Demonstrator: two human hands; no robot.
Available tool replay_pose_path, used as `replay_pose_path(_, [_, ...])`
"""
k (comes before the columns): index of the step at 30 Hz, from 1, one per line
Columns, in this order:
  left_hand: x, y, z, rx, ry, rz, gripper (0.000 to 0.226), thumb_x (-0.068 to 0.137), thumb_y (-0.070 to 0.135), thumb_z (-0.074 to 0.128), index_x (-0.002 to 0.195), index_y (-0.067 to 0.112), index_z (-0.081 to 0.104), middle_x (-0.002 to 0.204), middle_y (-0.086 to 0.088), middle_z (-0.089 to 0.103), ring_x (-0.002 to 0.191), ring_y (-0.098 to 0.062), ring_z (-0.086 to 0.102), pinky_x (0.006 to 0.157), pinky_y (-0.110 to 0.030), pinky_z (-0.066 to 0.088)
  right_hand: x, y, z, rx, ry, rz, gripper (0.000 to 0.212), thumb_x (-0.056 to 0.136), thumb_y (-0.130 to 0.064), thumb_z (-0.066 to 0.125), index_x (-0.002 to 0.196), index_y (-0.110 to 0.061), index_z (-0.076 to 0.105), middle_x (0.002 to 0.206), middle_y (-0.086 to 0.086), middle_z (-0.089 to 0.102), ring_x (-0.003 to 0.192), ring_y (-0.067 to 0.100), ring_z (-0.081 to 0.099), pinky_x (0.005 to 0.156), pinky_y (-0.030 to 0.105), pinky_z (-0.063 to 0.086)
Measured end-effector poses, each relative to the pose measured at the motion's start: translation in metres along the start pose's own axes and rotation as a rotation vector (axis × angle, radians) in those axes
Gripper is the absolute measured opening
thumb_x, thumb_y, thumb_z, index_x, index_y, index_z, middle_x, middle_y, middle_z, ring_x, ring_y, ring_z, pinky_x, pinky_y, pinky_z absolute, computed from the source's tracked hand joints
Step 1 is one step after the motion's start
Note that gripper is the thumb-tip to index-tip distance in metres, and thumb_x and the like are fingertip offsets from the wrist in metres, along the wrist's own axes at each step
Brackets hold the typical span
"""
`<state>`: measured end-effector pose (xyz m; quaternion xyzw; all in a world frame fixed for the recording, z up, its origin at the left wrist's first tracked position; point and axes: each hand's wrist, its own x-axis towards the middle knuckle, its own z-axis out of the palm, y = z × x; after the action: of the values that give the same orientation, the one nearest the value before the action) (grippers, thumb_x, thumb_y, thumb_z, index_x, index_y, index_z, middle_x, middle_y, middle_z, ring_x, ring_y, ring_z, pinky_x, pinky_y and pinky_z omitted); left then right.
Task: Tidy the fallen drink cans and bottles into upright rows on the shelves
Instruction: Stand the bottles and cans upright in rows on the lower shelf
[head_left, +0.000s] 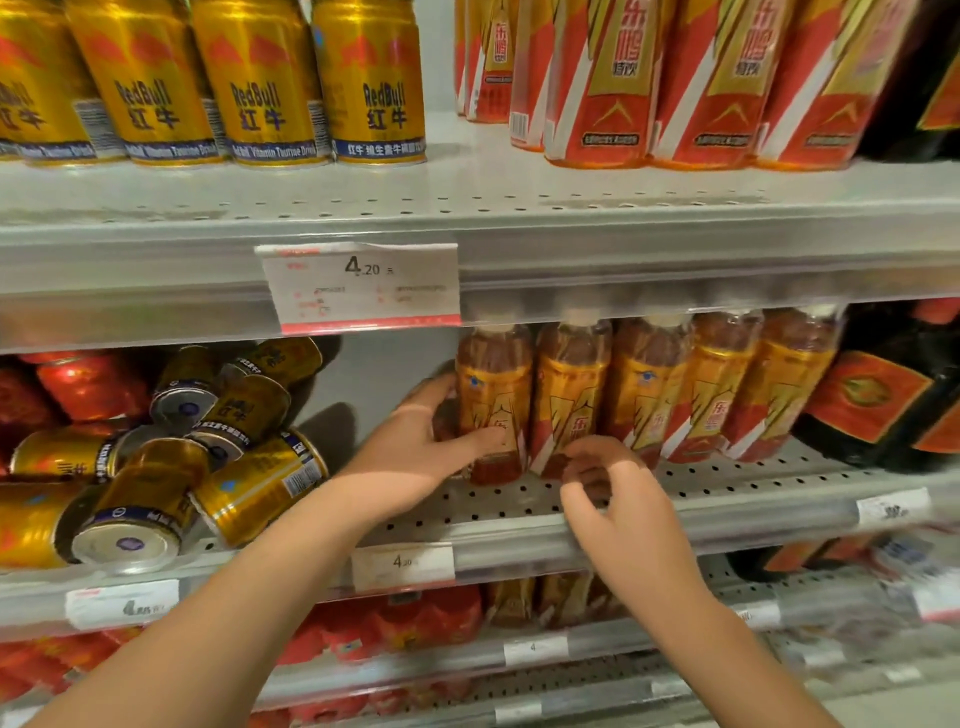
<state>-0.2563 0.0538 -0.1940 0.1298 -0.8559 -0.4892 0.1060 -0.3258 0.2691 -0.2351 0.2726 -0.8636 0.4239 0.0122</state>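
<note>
amber liquid fills the leftmost clear plastic bottle with the gold-and-red label (493, 405), which stands upright at the left end of a row of 5 such bottles (722, 384) on the middle perforated grey metal shelf (753, 475). the left hand (415, 447) is wrapped around this bottle, fingers behind its left side and thumb pressed across the lower label, so it grips the bottle. the right hand (613, 499) sits just in front of the second bottle (569, 400), fingers curled toward its base; whether the fingertips actually touch or pinch it cannot be told. left of the hands, across a bare stretch of shelf, a heap of gold red bull cans (208, 447) lies toppled on the same shelf, some on their sides with silver bases facing out, some stacked on others. red cans (88, 387) sit behind that heap. on the upper shelf (467, 208), 4 gold red bull cans (260, 88) stand upright in a row at left, and tall red-and-gold labelled bottles (701, 88) stand at right. a white price tag reading 4.20 (363, 286) hangs from the upper shelf edge, and dark bottles with orange diamond labels (893, 400) stand at the far right of the middle shelf.
</note>
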Motion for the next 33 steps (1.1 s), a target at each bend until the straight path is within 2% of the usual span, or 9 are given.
replay_pose_path(6, [-0.002,-0.002,0.003,0.05,0.027,-0.007,0.069,0.079,0.062,0.074,0.139,0.045,0.044,0.133,0.018,0.06,0.113,-0.006,0.063,0.098,-0.035,0.054,0.01,0.004,0.001,0.036,0.025,0.057,0.02,0.092,-0.026,0.058,0.101,-0.043,0.052,0.091,-0.015,0.06,0.078,-0.005,0.057,0.056,0.017,0.043])
replay_pose_path(9, [-0.004,-0.001,0.01,0.011,0.057,-0.024,0.051,0.081,0.059,0.073,0.122,0.063,0.044,0.124,0.026,0.061,0.102,-0.003,0.065,0.088,-0.029,0.056,0.011,0.006,-0.002,0.051,-0.006,0.067,0.019,0.092,-0.026,0.057,0.104,-0.041,0.056,0.095,-0.015,0.061,0.08,-0.006,0.058,0.061,0.016,0.046])
replay_pose_path(11, [-0.006,0.0,0.014,-0.025,0.074,-0.018,0.044,0.082,0.056,0.074,0.111,0.073,0.045,0.11,0.035,0.064,0.092,0.002,0.067,0.077,-0.02,0.055,0.008,0.009,-0.007,0.057,0.031,0.05,0.017,0.093,-0.028,0.055,0.103,-0.041,0.059,0.094,-0.017,0.061,0.08,-0.006,0.058,0.061,0.016,0.046])
replay_pose_path(12, [-0.007,0.0,0.015,-0.041,0.082,-0.015,0.045,0.082,0.055,0.075,0.111,0.074,0.046,0.106,0.037,0.064,0.09,0.005,0.067,0.075,-0.019,0.055,0.007,0.012,-0.011,0.067,0.072,0.047,0.016,0.093,-0.03,0.054,0.103,-0.041,0.059,0.092,-0.018,0.061,0.08,-0.005,0.059,0.06,0.017,0.046])
replay_pose_path(15, [-0.008,-0.002,0.02,-0.087,0.107,-0.033,0.055,0.083,0.05,0.076,0.132,0.052,0.051,0.112,0.03,0.067,0.095,0.001,0.069,0.085,-0.031,0.06,0.007,0.022,-0.02,0.107,0.154,0.074,0.015,0.094,-0.031,0.053,0.104,-0.041,0.059,0.09,-0.015,0.063,0.078,-0.002,0.06,0.06,0.022,0.051])
replay_pose_path(17, [-0.01,0.0,0.022,-0.09,0.121,-0.049,0.06,0.084,0.048,0.076,0.137,0.044,0.05,0.116,0.028,0.066,0.097,-0.003,0.069,0.088,-0.037,0.06,0.01,0.026,-0.023,0.12,0.145,0.082,0.015,0.094,-0.03,0.054,0.104,-0.04,0.059,0.089,-0.015,0.064,0.078,-0.001,0.061,0.062,0.025,0.053])
replay_pose_path(27, [-0.012,0.007,0.02,-0.034,0.112,-0.069,0.056,0.088,0.051,0.071,0.139,0.043,0.05,0.121,0.024,0.066,0.101,-0.002,0.067,0.089,-0.029,0.058,0.027,0.029,-0.018,0.235,0.118,0.071,0.02,0.093,-0.02,0.056,0.092,-0.04,0.06,0.086,-0.015,0.065,0.08,-0.001,0.061,0.065,0.018,0.046])
replay_pose_path(30, [-0.012,0.008,0.02,0.015,0.116,-0.085,0.053,0.088,0.052,0.07,0.137,0.047,0.049,0.12,0.024,0.065,0.094,-0.004,0.067,0.082,-0.025,0.056,0.023,0.031,-0.02,0.21,0.126,0.075,0.02,0.093,-0.02,0.057,0.091,-0.039,0.06,0.08,-0.015,0.065,0.074,0.001,0.061,0.061,0.02,0.045])
replay_pose_path(33, [-0.016,0.005,0.023,0.077,0.121,-0.129,0.055,0.089,0.047,0.072,0.135,0.051,0.042,0.118,0.02,0.064,0.091,-0.004,0.066,0.076,-0.023,0.055,0.012,0.027,-0.021,0.185,0.11,0.047,0.02,0.092,-0.023,0.055,0.092,-0.043,0.057,0.081,-0.019,0.063,0.071,0.004,0.06,0.054,0.015,0.043])
